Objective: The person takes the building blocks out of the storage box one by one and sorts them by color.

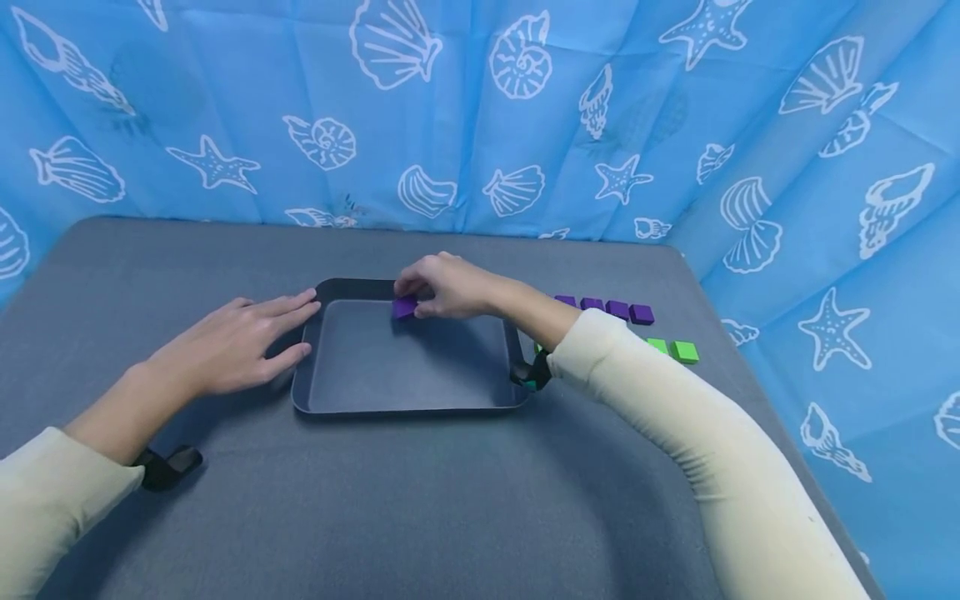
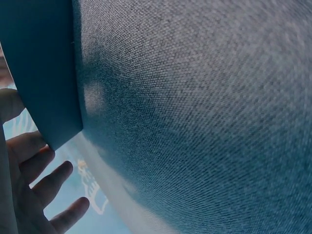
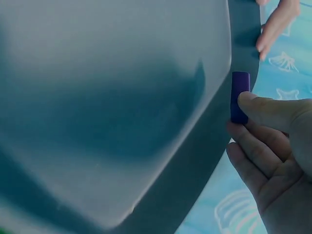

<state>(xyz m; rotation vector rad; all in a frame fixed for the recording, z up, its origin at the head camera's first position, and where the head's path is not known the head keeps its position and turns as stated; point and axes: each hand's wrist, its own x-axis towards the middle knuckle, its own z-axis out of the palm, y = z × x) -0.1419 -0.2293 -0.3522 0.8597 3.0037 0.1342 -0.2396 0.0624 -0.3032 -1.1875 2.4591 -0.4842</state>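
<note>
A dark rectangular tray (image 1: pixel 360 367) lies in the middle of the table. My right hand (image 1: pixel 453 287) pinches a purple block (image 1: pixel 405 307) between thumb and fingers, over the tray's far side. In the right wrist view the block (image 3: pixel 240 97) shows as a slim purple piece under the thumb, in front of the tray wall (image 3: pixel 195 161). At the tray's left side, my left hand (image 1: pixel 240 346) lies with straight, spread fingers, fingertips right at the rim. The left wrist view shows these fingers (image 2: pixel 51 183) beside the tray's outer wall (image 2: pixel 44 68).
Right of the tray stands a row of purple blocks (image 1: pixel 617 310). Nearer, green blocks (image 1: pixel 684 352) stand partly hidden behind the right forearm. A grey cloth covers the table (image 1: pixel 420 500); a blue curtain with white shells (image 1: pixel 465 108) hangs behind and to the right.
</note>
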